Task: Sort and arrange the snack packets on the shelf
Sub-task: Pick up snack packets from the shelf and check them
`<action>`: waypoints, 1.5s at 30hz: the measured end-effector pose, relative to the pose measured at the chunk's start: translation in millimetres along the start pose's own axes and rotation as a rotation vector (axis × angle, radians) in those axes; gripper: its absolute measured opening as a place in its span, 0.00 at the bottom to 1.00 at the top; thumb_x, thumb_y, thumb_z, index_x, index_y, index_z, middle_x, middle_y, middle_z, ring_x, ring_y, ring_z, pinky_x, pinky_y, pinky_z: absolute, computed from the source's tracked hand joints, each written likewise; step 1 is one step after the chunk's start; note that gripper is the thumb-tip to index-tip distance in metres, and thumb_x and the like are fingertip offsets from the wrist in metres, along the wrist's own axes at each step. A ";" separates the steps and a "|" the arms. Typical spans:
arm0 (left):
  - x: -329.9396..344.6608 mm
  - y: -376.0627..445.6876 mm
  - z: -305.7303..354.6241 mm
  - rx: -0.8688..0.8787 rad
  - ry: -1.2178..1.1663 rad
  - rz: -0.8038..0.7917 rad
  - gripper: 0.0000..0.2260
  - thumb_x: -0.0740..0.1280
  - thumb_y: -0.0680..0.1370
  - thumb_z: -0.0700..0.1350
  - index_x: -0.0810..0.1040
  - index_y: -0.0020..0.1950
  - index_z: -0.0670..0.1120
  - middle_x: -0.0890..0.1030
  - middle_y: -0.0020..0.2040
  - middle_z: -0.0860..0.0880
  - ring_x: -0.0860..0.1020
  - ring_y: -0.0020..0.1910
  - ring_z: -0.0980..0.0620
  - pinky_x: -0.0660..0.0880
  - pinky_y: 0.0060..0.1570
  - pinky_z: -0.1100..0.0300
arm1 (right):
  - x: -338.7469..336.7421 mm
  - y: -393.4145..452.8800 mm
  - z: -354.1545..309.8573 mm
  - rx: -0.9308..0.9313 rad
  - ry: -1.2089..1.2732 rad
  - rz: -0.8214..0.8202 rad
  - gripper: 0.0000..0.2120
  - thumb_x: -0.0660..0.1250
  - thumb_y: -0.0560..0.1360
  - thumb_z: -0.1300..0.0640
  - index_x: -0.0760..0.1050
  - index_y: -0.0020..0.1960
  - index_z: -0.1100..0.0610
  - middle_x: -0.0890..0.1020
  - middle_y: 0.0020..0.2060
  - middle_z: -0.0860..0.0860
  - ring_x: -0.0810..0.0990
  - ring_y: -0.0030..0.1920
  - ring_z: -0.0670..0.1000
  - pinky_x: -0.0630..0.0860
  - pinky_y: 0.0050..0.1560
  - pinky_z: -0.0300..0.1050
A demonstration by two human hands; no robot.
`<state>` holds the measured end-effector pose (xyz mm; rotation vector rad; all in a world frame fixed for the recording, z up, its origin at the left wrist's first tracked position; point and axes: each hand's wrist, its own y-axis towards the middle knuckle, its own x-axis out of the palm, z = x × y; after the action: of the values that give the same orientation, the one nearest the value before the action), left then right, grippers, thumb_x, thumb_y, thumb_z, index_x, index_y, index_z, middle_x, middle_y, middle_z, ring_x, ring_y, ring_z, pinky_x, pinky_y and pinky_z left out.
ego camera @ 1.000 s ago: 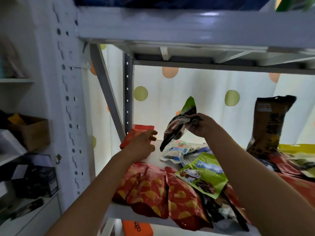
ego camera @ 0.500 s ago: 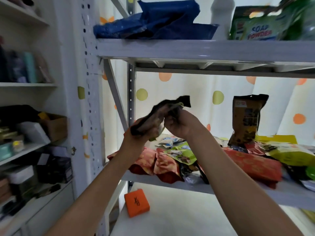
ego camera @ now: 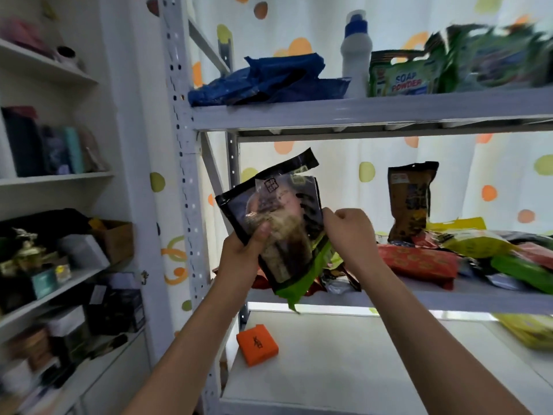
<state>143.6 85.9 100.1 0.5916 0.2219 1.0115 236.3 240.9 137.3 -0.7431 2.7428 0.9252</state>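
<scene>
A person holds a black snack pouch [ego camera: 278,226] up in front of the shelf [ego camera: 434,301], both hands on it. The left hand [ego camera: 242,253] grips the pouch's left edge, thumb pressed flat on its face and the fingers hidden behind. The right hand [ego camera: 350,232] pinches the right edge, fingers curled tight into a near fist. The pouch stands nearly upright, long axis tilted slightly, black seal at top and green band at bottom; its lower corner hangs just in front of the shelf's lip. It is clear of the shelf, carried wholly by the hands.

On the shelf, right of the pouch, a brown pouch [ego camera: 411,202] stands upright at the back, with a red packet [ego camera: 417,262] and a jumble of yellow and green packets [ego camera: 484,250] lying flat. Above the shelf sit a blue bag [ego camera: 269,80], a white bottle [ego camera: 356,55] and soap powder [ego camera: 404,77].

The pouch lies between the hands, the left hand lower and taking more of the weight. Setting it upright beside the brown pouch would likely mean a carry to the right, where the right hand is nearer.
</scene>
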 end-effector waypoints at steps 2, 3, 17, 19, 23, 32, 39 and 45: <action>-10.7 -16.1 2.2 -0.073 -0.059 0.006 0.20 0.67 0.74 0.56 0.80 0.59 0.45 0.85 0.51 0.50 0.84 0.51 0.50 0.80 0.47 0.57 | -8.5 -22.4 -7.2 -0.069 -0.029 0.089 0.19 0.63 0.74 0.53 0.58 0.30 0.55 0.60 0.25 0.51 0.58 0.29 0.52 0.56 0.32 0.47; -19.0 -25.2 3.1 -0.103 -0.083 0.012 0.19 0.67 0.75 0.54 0.80 0.60 0.44 0.86 0.50 0.49 0.84 0.50 0.50 0.80 0.45 0.59 | -8.6 -34.5 -12.4 -0.066 -0.023 0.097 0.17 0.63 0.75 0.54 0.60 0.31 0.56 0.62 0.26 0.51 0.61 0.30 0.51 0.57 0.32 0.47; -101.8 -159.1 14.8 -0.240 -0.071 0.087 0.08 0.67 0.78 0.51 0.82 0.53 0.49 0.86 0.45 0.54 0.84 0.47 0.56 0.80 0.46 0.63 | 28.5 -242.7 -27.5 0.225 0.301 -0.298 0.09 0.66 0.78 0.45 0.82 0.46 0.46 0.86 0.44 0.46 0.82 0.49 0.49 0.75 0.51 0.44; -103.6 -175.9 10.2 -0.292 -0.054 0.035 0.06 0.68 0.78 0.52 0.81 0.52 0.52 0.86 0.42 0.58 0.83 0.45 0.59 0.78 0.42 0.68 | 32.9 -263.6 -19.8 0.273 0.349 -0.196 0.08 0.68 0.78 0.49 0.83 0.43 0.50 0.85 0.40 0.48 0.82 0.43 0.48 0.76 0.44 0.42; -113.0 -213.9 -12.3 -0.506 0.004 -0.084 0.28 0.75 0.65 0.66 0.79 0.60 0.55 0.84 0.54 0.54 0.82 0.55 0.52 0.76 0.60 0.50 | 36.7 -310.7 -0.2 0.426 0.463 -0.015 0.07 0.69 0.78 0.54 0.83 0.44 0.52 0.87 0.41 0.49 0.85 0.41 0.45 0.80 0.44 0.37; -102.7 -314.9 -31.4 -0.578 -0.125 -0.097 0.12 0.73 0.74 0.42 0.80 0.57 0.48 0.85 0.52 0.50 0.83 0.51 0.52 0.79 0.51 0.59 | 17.7 -368.1 32.3 0.525 0.500 -0.012 0.05 0.69 0.77 0.55 0.80 0.44 0.47 0.85 0.37 0.37 0.82 0.42 0.34 0.76 0.45 0.32; -103.6 -338.9 -37.6 -0.567 -0.140 -0.059 0.12 0.73 0.74 0.43 0.82 0.57 0.46 0.86 0.51 0.49 0.83 0.53 0.49 0.77 0.58 0.48 | 4.9 -385.5 43.3 0.573 0.507 -0.078 0.04 0.72 0.75 0.53 0.84 0.48 0.51 0.87 0.46 0.47 0.84 0.49 0.44 0.77 0.52 0.43; -104.7 -346.5 -35.0 -0.553 -0.107 -0.104 0.10 0.72 0.75 0.43 0.82 0.56 0.44 0.86 0.50 0.48 0.84 0.51 0.48 0.78 0.56 0.50 | 0.7 -392.5 45.4 0.615 0.497 -0.126 0.10 0.72 0.74 0.50 0.83 0.53 0.52 0.87 0.47 0.48 0.84 0.53 0.49 0.77 0.55 0.46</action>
<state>326.2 -125.5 -132.6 0.1269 -0.1224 0.8865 431.7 -1.5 -106.0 -1.0969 3.0618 -0.1772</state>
